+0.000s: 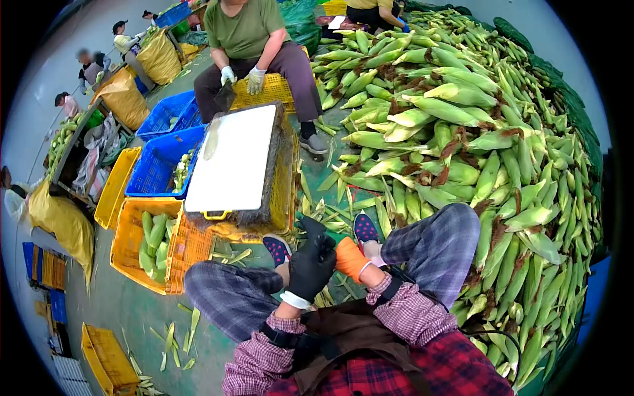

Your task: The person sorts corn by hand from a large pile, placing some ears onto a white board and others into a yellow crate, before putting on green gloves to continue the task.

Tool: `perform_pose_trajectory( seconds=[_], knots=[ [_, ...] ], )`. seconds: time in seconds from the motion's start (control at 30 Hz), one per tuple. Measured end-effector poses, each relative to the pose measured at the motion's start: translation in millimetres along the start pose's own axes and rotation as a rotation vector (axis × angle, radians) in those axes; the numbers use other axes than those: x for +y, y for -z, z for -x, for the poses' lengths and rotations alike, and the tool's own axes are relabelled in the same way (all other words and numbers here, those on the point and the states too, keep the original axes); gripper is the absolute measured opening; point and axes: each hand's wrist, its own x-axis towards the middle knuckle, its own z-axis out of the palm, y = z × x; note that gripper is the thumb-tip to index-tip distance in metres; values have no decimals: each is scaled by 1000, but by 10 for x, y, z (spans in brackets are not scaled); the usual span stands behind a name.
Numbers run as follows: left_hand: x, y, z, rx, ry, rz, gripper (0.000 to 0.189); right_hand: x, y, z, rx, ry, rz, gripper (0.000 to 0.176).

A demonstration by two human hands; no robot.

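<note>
Can't tell if left hand or right hand is gripping (fingers overlap, ugh). Corn at right could slide if bumped.

Corn heap, 2 gloved hands

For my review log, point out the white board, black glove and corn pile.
White board (236,158): head view, bare middle.
Black glove (308,269): head view, back of hand.
Corn pile (449,111): head view, an upper ear.
</note>
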Motion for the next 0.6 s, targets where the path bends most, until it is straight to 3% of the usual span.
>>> perform_pose_trajectory(
  seconds=[0.07,0.17,0.2,0.3,0.33,0.43,0.47,0.5,0.57,0.6],
  knots=[
    [-79,-37,47,-98,106,356,19,207,-79,-62,-11,58,-207,46],
    [-65,-33,98,-219,294,592,18,502,-146,-195,-262,-197,-835,54],
    [-23,-7,130,-254,378,666,17,483,-88,-147,-227,-105,-544,56],
    [-15,8,168,-361,427,638,18,334,-68,-159,-255,-361,-1012,50],
    [-113,-121,216,-233,249,574,25,277,-52,-139,-263,-334,-924,51],
    [-38,-173,269,56,-95,-24,33,-239,106,-142,-300,-250,-724,56],
    [176,-47,260,132,-138,-374,40,-541,162,-169,-318,-215,-705,59],
    [156,-29,256,169,-134,-418,40,-843,219,-197,-334,-181,-687,61],
    [123,-24,251,240,-125,-505,40,-852,161,-166,-205,-322,-991,56],
    [197,-27,252,248,-133,-484,38,-802,164,-179,-253,-282,-1014,55]
  ],
)
